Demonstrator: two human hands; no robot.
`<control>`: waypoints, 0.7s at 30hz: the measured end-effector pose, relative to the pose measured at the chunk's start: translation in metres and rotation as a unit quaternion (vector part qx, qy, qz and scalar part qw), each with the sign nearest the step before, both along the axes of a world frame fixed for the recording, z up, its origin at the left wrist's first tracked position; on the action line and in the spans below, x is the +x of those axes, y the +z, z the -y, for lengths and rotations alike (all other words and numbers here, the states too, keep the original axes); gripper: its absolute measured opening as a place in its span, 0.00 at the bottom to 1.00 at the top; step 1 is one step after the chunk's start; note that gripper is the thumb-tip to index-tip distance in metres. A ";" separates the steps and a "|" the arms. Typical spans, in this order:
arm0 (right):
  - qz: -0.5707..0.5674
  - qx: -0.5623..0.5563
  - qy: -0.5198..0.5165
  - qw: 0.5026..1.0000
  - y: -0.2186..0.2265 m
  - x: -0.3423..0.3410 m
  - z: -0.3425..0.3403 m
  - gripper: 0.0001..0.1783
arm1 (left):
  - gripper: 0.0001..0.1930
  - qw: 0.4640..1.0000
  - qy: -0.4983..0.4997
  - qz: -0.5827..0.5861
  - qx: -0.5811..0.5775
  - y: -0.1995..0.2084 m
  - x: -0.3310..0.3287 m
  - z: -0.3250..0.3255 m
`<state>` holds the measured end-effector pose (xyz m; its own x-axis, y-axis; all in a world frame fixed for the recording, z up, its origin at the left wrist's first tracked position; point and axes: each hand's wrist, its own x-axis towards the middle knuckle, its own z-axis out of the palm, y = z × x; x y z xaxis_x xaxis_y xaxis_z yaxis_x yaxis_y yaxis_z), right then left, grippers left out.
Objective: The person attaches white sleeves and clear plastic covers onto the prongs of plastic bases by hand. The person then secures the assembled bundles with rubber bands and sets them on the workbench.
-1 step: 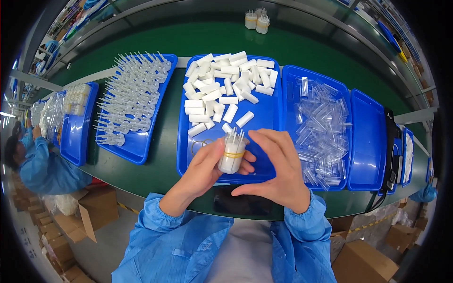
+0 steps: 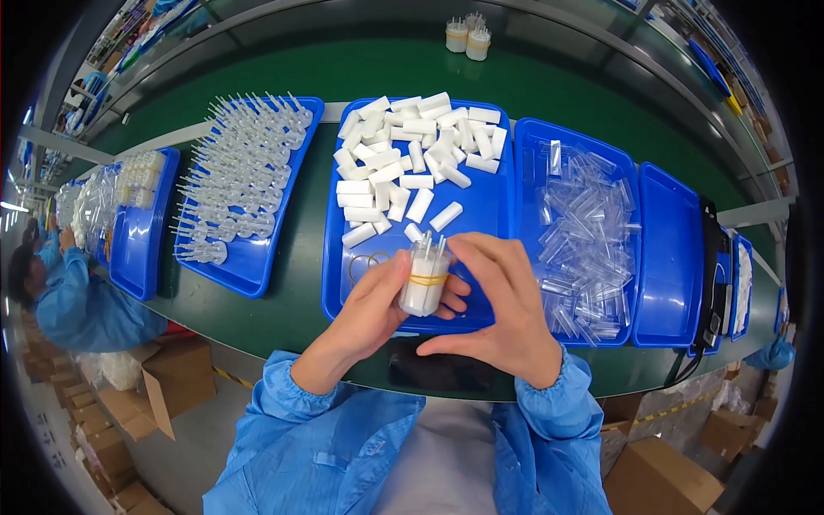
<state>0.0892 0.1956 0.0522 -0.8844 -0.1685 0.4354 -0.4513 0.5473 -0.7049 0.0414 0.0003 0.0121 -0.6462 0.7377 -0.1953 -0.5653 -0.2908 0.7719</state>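
Note:
My left hand (image 2: 374,296) is closed around a bundle of white cylinders and clear tubes (image 2: 422,296), wrapped by a yellow rubber band (image 2: 427,280). Thin clear stems stick up from its top. My right hand (image 2: 512,313) is just to the right of the bundle, its thumb and fingers spread in a wide C, with nothing between them. Behind both hands lies a blue tray (image 2: 481,202) with many loose white cylinders (image 2: 416,129). Rubber bands (image 2: 367,266) rest in that tray beside my left hand.
Left stands a blue tray with rows of clear stemmed parts (image 2: 245,172). Right is a tray of clear tubes (image 2: 588,249), then another blue tray (image 2: 669,257). Several banded bundles (image 2: 477,43) stand on the far green bench. A co-worker in blue (image 2: 86,300) sits at far left; cardboard boxes (image 2: 661,481) are below.
Both hands have barely moved; the bundle has shifted very slightly to the right in my left hand. Nothing was taken or let go.

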 end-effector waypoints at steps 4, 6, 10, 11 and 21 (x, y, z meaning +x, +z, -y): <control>-0.031 0.068 -0.030 0.997 -0.012 -0.002 0.006 0.42 | 0.31 0.994 0.040 0.091 -0.052 0.017 0.008 -0.014; -0.034 0.059 -0.030 0.997 -0.012 -0.001 0.007 0.41 | 0.31 0.994 0.041 0.086 -0.049 0.017 0.009 -0.013; -0.054 0.034 -0.024 0.998 -0.016 0.000 0.003 0.39 | 0.30 0.997 0.024 0.074 -0.026 0.012 0.008 -0.011; -0.053 0.034 -0.022 0.998 -0.016 0.000 0.002 0.39 | 0.27 0.997 0.021 0.075 0.005 0.010 0.008 -0.010; -0.066 0.057 -0.008 0.996 -0.017 0.003 0.005 0.40 | 0.19 0.998 -0.015 -0.041 -0.052 0.011 0.007 -0.002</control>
<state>0.0919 0.1904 0.0356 -0.8241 -0.2097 0.5262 -0.5260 0.6280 -0.5735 0.0481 0.0027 0.0233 -0.6420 0.7351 -0.2180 -0.5053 -0.1918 0.8414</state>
